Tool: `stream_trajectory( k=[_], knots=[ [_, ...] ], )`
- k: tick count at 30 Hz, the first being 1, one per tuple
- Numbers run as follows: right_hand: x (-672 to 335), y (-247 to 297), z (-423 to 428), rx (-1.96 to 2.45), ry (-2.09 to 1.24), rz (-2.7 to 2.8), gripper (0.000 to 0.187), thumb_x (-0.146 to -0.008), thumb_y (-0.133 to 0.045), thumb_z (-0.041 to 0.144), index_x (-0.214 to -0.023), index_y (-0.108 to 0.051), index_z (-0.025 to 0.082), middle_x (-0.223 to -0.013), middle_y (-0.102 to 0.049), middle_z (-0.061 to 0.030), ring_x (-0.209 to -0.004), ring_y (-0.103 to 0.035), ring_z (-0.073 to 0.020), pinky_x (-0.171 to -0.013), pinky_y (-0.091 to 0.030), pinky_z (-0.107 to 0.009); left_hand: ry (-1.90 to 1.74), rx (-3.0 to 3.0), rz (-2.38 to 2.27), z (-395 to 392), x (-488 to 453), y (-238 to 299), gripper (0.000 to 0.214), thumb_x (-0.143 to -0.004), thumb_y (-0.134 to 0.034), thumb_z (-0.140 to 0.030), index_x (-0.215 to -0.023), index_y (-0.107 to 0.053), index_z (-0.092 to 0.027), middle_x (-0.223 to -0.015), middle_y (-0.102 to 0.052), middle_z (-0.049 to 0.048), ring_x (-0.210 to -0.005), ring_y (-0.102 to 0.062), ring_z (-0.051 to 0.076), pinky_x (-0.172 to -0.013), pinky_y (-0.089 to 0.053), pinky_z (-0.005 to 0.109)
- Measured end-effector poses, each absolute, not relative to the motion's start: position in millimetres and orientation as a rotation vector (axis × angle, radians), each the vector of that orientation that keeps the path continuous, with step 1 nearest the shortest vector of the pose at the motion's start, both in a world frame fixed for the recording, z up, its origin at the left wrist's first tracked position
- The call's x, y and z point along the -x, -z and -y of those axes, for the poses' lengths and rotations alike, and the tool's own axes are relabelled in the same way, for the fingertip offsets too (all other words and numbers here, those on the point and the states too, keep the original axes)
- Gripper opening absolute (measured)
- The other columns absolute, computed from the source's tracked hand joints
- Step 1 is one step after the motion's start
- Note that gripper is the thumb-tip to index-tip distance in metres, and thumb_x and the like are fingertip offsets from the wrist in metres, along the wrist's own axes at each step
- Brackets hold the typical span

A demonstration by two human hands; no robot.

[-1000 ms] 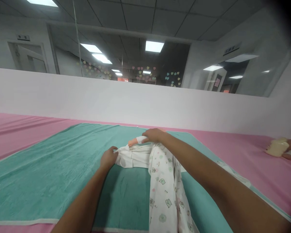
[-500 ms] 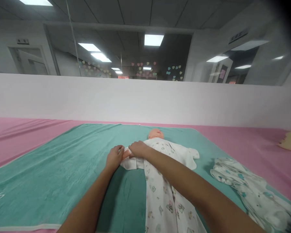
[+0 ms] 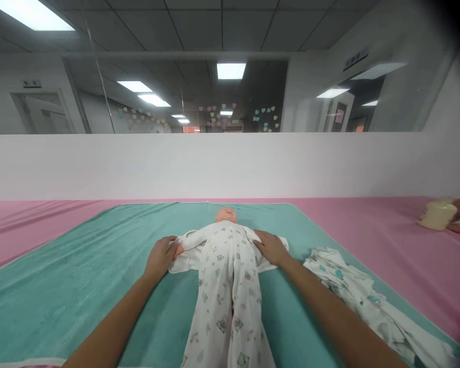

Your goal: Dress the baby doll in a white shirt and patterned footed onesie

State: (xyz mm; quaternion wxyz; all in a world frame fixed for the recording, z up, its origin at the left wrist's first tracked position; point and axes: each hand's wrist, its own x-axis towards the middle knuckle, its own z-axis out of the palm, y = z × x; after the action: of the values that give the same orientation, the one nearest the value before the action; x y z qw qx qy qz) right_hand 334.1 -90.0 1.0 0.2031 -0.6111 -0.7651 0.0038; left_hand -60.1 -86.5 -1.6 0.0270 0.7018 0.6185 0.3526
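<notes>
A baby doll (image 3: 226, 214) lies on its back on a teal towel (image 3: 80, 276), dressed in a white printed romper (image 3: 226, 286) whose legs run toward me. My left hand (image 3: 161, 254) grips the doll's small hand and the cuff of the sleeve on the left side. On the other side, my right hand (image 3: 269, 246) rests flat on the other sleeve with its fingers stretched out.
A crumpled white printed cloth (image 3: 352, 291) lies on the towel's right side. The towel covers a pink sheet (image 3: 368, 225). A low white wall (image 3: 230, 163) runs behind. At the far right, another person's hand holds a cream object (image 3: 439, 214).
My right hand has left the left sleeve and crossed to the right sleeve. The view has shifted so that the doll's body lies centred between my arms.
</notes>
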Motion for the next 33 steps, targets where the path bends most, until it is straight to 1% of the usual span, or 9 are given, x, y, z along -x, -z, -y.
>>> stream_trajectory(
  k=[4, 8, 12, 14, 19, 22, 27, 30, 33],
  knots=[
    [-381.2, 25.6, 93.4, 1.876, -0.115, 1.933, 0.045, -0.089, -0.024, 0.046, -0.114, -0.053, 0.023, -0.118, -0.054, -0.0065, -0.108, -0.048, -0.0199, -0.089, -0.034, -0.03, -1.099, -2.248, -1.885, 105.2, 3.6, -21.0, 0.037, -0.086, -0.03, -0.039, -0.106, -0.055, -0.021, -0.113, -0.057, 0.0039, -0.109, -0.047, 0.02, -0.093, -0.037, 0.031],
    [-395.6, 20.1, 90.7, 2.0, -0.099, 1.744, 0.046, -0.086, -0.029, 0.051, -0.11, -0.054, 0.022, -0.116, -0.054, -0.0098, -0.11, -0.046, -0.0242, -0.085, -0.036, -0.034, -0.98, -2.527, -1.695, 118.7, -85.9, -58.3, 0.034, -0.086, -0.033, -0.033, -0.113, -0.05, -0.022, -0.121, -0.051, 0.0032, -0.113, -0.043, 0.019, -0.097, -0.034, 0.029],
    [-407.1, 12.7, 90.0, 2.211, -0.121, 1.513, 0.056, -0.083, -0.024, 0.059, -0.097, -0.056, 0.015, -0.102, -0.057, -0.0173, -0.095, -0.054, -0.0297, -0.071, -0.041, -0.038, -0.297, -2.802, -1.587, 109.2, -164.9, -82.0, 0.036, -0.083, -0.039, -0.035, -0.113, -0.052, -0.021, -0.119, -0.053, 0.0077, -0.113, -0.043, 0.023, -0.095, -0.034, 0.036],
    [-413.0, 13.2, 88.7, 2.221, -0.227, 1.542, 0.057, -0.081, -0.023, 0.061, -0.09, -0.056, 0.016, -0.092, -0.06, -0.0159, -0.085, -0.058, -0.0291, -0.066, -0.041, -0.038, -0.03, -2.764, -1.618, 96.3, -188.6, -83.7, 0.03, -0.078, -0.047, -0.034, -0.099, -0.061, -0.018, -0.106, -0.06, 0.0119, -0.102, -0.052, 0.027, -0.085, -0.041, 0.038],
    [-418.9, 19.8, 81.2, 2.092, -0.321, 1.571, 0.037, -0.08, -0.035, 0.051, -0.077, -0.055, 0.02, -0.085, -0.062, -0.0105, -0.081, -0.058, -0.0252, -0.063, -0.04, -0.033, 0.257, -2.651, -1.716, 58.2, -214.6, -72.8, 0.021, -0.063, -0.063, -0.026, -0.08, -0.065, -0.014, -0.089, -0.064, 0.0151, -0.084, -0.059, 0.031, -0.07, -0.046, 0.041],
    [-419.8, 23.3, 77.6, 2.049, -0.3, 1.503, 0.033, -0.081, -0.033, 0.046, -0.077, -0.053, 0.021, -0.083, -0.061, -0.0097, -0.078, -0.057, -0.0236, -0.061, -0.039, -0.031, 0.342, -2.624, -1.729, 42.4, -221.6, -64.6, 0.025, -0.058, -0.066, -0.021, -0.082, -0.066, -0.013, -0.092, -0.063, 0.0165, -0.087, -0.058, 0.032, -0.073, -0.045, 0.042],
    [-424.2, 31.1, 69.3, 1.926, -0.286, 1.348, 0.035, -0.083, -0.025, 0.044, -0.076, -0.049, 0.02, -0.075, -0.058, -0.0073, -0.072, -0.054, -0.0205, -0.059, -0.04, -0.029, 0.305, -2.675, -1.705, 31.4, -221.4, -53.5, 0.032, -0.066, -0.06, -0.019, -0.096, -0.062, -0.01, -0.104, -0.06, 0.0199, -0.098, -0.054, 0.034, -0.083, -0.038, 0.046],
    [-424.6, 36.4, 62.1, 1.822, -0.323, 1.289, 0.039, -0.085, -0.02, 0.045, -0.079, -0.048, 0.018, -0.077, -0.058, -0.0069, -0.072, -0.053, -0.0182, -0.058, -0.041, -0.027, 0.297, -2.715, -1.629, 27.1, -214.9, -55.0, 0.038, -0.066, -0.059, -0.024, -0.103, -0.059, -0.017, -0.106, -0.06, 0.0174, -0.096, -0.054, 0.034, -0.08, -0.039, 0.05],
    [-422.3, 38.5, 57.5, 1.718, -0.375, 1.26, 0.044, -0.087, -0.011, 0.043, -0.087, -0.046, 0.016, -0.082, -0.058, -0.0073, -0.075, -0.055, -0.0165, -0.058, -0.042, -0.024, 0.329, -2.725, -1.531, 24.4, -209.7, -61.7, 0.041, -0.068, -0.056, -0.031, -0.109, -0.056, -0.024, -0.108, -0.061, 0.012, -0.092, -0.057, 0.03, -0.076, -0.043, 0.045]
  ],
)
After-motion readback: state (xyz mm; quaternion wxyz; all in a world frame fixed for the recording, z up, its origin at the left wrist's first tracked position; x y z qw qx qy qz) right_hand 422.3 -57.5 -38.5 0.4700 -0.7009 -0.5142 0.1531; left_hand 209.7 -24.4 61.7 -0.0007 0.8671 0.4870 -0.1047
